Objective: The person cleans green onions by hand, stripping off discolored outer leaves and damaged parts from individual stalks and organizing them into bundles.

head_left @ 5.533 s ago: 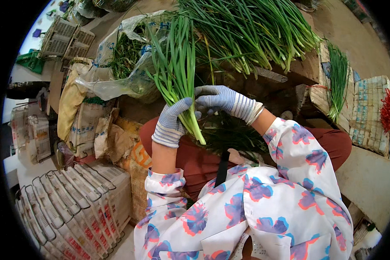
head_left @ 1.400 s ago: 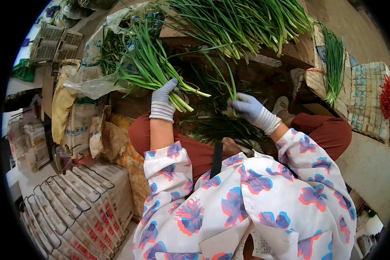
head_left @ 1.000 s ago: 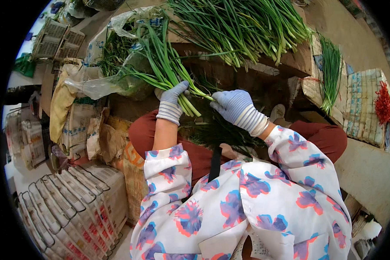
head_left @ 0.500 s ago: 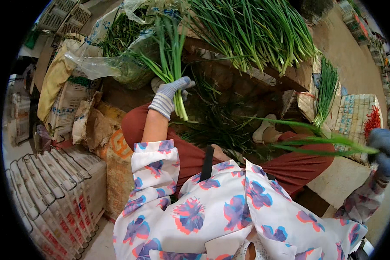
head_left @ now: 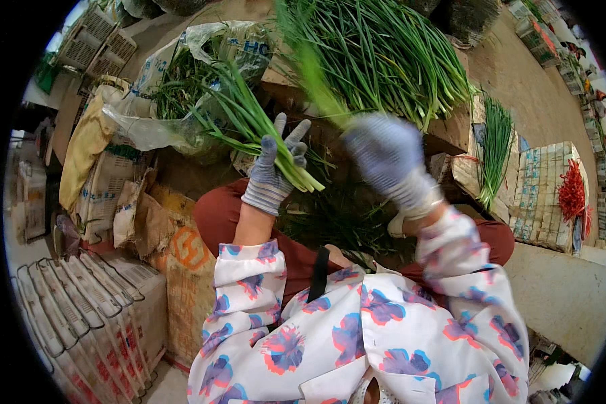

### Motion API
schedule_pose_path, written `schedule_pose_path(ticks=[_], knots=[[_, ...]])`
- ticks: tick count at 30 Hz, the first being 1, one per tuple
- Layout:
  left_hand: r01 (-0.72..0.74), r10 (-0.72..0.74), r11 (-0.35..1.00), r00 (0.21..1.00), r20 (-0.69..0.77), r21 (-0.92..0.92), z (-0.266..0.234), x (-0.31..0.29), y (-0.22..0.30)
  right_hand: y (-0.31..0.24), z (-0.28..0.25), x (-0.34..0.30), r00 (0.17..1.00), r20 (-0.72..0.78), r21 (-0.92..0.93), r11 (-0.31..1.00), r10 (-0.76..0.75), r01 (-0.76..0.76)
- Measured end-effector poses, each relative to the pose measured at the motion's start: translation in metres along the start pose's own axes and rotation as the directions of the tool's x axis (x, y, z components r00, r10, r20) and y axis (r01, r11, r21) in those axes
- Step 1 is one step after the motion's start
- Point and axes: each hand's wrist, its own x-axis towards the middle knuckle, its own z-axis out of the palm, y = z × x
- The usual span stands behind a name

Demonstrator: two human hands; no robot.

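My left hand [head_left: 274,165], in a striped grey glove, holds a bunch of spring onions or similar long green stalks [head_left: 239,111]. The bunch lies across the palm under the thumb, pale ends pointing toward the lower right and the other fingers raised and spread. Smeared by motion, my gloved right hand [head_left: 386,151] is to the right of it. A blurred green stalk [head_left: 314,77] runs up and left from its fingers, with its lower end at the hand. Beyond both hands, a large heap of the same stalks [head_left: 384,60] lies on a wooden board [head_left: 441,131].
A plastic bag [head_left: 138,131] of greens stands at the far left. To the right, a tied bundle of stalks [head_left: 495,148] lies near a white crate [head_left: 535,192] with red ties [head_left: 572,192]. Stacked crates [head_left: 87,310] stand near left. Loose leaves [head_left: 343,225] litter the ground between my knees.
My right hand has swung from the far right to the middle, near the heap, its stalks now pointing up. My left hand has turned palm up, its fingers loosened, with the bunch tilted further left.
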Motion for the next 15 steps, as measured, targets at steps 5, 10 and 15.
schedule_pose_path(ticks=[5,10,15], knots=[[0.158,-0.152,0.987,0.976,-0.157,0.031,-0.009,0.01,-0.011,0.005,0.031,-0.051,0.906,0.424,-0.097,0.993,-0.013,0.06],[0.182,-0.182,0.978,0.983,0.012,-0.102,-0.012,0.025,-0.013,0.094,-0.001,-0.045,0.978,-0.111,-0.597,0.775,0.177,-0.208],[0.18,-0.175,0.983,0.977,-0.125,0.027,0.002,0.029,-0.014,0.096,0.002,-0.047,0.853,0.215,-0.4,0.839,0.476,-0.368]])
